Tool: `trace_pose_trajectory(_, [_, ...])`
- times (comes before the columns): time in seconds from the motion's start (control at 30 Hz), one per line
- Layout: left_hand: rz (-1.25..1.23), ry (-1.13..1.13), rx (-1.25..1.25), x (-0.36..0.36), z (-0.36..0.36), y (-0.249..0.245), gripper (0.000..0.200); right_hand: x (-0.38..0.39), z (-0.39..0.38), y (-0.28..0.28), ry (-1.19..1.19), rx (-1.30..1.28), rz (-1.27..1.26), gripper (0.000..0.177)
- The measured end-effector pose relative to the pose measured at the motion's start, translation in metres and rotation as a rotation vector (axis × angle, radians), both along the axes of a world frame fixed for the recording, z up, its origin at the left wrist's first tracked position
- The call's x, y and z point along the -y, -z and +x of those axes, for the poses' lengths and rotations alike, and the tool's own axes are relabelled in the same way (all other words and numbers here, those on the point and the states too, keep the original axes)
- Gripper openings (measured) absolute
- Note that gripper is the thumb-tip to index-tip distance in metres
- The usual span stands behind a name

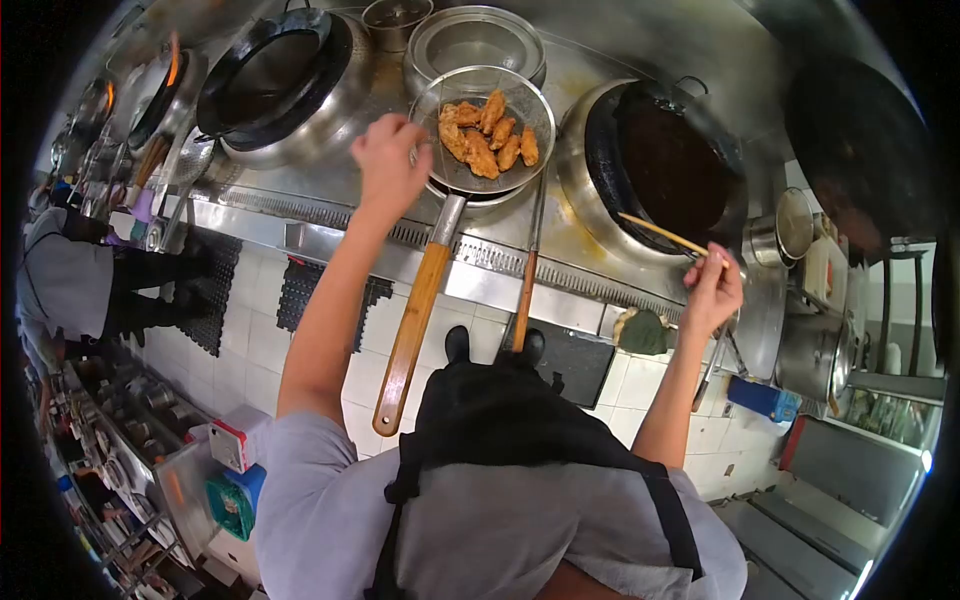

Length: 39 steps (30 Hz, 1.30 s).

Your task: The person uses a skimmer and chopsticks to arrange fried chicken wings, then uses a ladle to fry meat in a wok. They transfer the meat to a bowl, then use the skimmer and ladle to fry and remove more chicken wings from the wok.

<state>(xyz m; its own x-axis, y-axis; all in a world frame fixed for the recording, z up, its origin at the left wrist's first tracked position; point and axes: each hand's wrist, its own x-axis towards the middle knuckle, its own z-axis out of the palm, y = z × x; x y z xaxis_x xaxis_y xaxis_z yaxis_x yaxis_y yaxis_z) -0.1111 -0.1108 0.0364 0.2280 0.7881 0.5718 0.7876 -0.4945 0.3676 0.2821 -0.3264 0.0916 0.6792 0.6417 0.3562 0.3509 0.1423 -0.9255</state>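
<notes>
Several browned fried chicken pieces (481, 153) lie in a round wire-mesh strainer (541, 122), which rests over a pot and has a long wooden handle (416, 330) pointing towards me. My left hand (394, 166) hovers by the strainer's left rim, fingers loosely bent and apart, holding nothing. In my right hand (712, 288) are long wooden chopsticks (660, 232), pinched near one end. Their tips point left over the front rim of a wok of dark oil (668, 160). A second wooden-handled tool (527, 290) leans beside the strainer, its head hidden.
Another dark wok (275, 75) sits on the left burner, with flames further left. A lidded pot (475, 45) stands behind the strainer. A large black pan (850, 150) is at the right. Another person (75, 270) stands at the far left. Shelves (150, 470) hold utensils behind me.
</notes>
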Motion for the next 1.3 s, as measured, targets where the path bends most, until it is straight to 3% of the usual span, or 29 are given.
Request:
trace_pose_trajectory(0.03, [-0.016, -0.082, 0.043, 0.003, -0.009, 0.005, 0.019, -0.012, -0.011, -0.004, -0.033, 0.001, 0.007, 0.017])
trace_pose_trajectory(0.1, [-0.08, -0.079, 0.032, 0.009, -0.013, 0.012, 0.018, -0.049, -0.04, -0.013, -0.143, -0.072, -0.013, 0.015])
trace_pose_trajectory(0.17, [-0.103, -0.048, 0.026, 0.009, -0.01, 0.015, 0.018, -0.084, -0.07, -0.023, -0.266, 0.014, 0.02, 0.013])
trace_pose_trajectory(0.3, [-0.133, 0.036, -0.023, 0.008, 0.03, 0.016, 0.03, -0.138, -0.136, -0.04, -0.332, 0.273, 0.097, 0.012])
trace_pose_trajectory(0.37, [-0.192, 0.073, -0.075, 0.005, 0.046, 0.013, 0.039, -0.168, -0.16, -0.005, -0.376, 0.584, 0.125, 0.012])
trace_pose_trajectory(0.47, [-0.246, 0.098, -0.207, -0.004, 0.058, 0.02, 0.048, -0.183, -0.18, 0.04, -0.421, 0.53, 0.096, 0.013])
trace_pose_trajectory(0.57, [-0.171, 0.141, -0.243, -0.009, 0.057, 0.029, 0.051, -0.179, -0.172, 0.027, -0.539, 0.404, -0.168, 0.019])
trace_pose_trajectory(0.7, [-0.248, 0.198, -0.213, -0.003, 0.057, 0.01, 0.052, -0.162, -0.161, 0.02, -0.529, 0.447, -0.043, 0.017])
trace_pose_trajectory(0.8, [-0.251, 0.126, -0.369, -0.003, 0.062, 0.026, 0.053, -0.163, -0.16, 0.027, -0.562, 0.421, -0.167, 0.017])
trace_pose_trajectory(0.9, [-0.229, 0.065, -0.298, -0.007, 0.055, 0.038, 0.055, -0.151, -0.161, -0.001, -0.449, 0.407, -0.051, 0.019])
trace_pose_trajectory(0.97, [-0.2, 0.046, -0.099, -0.005, 0.049, 0.035, 0.052, -0.148, -0.163, -0.031, -0.373, 0.395, 0.004, 0.02])
trace_pose_trajectory(1.03, [-0.156, 0.009, 0.097, -0.009, 0.049, 0.028, 0.049, -0.158, -0.167, -0.028, -0.354, 0.423, 0.072, 0.018])
trace_pose_trajectory(1.13, [-0.312, 0.013, 0.253, -0.006, 0.045, 0.003, 0.043, -0.163, -0.178, -0.02, -0.409, 0.522, 0.109, 0.015])
trace_pose_trajectory(1.3, [-0.279, -0.002, 0.302, -0.022, 0.019, 0.01, 0.047, -0.167, -0.179, -0.048, -0.359, 0.428, 0.139, 0.017])
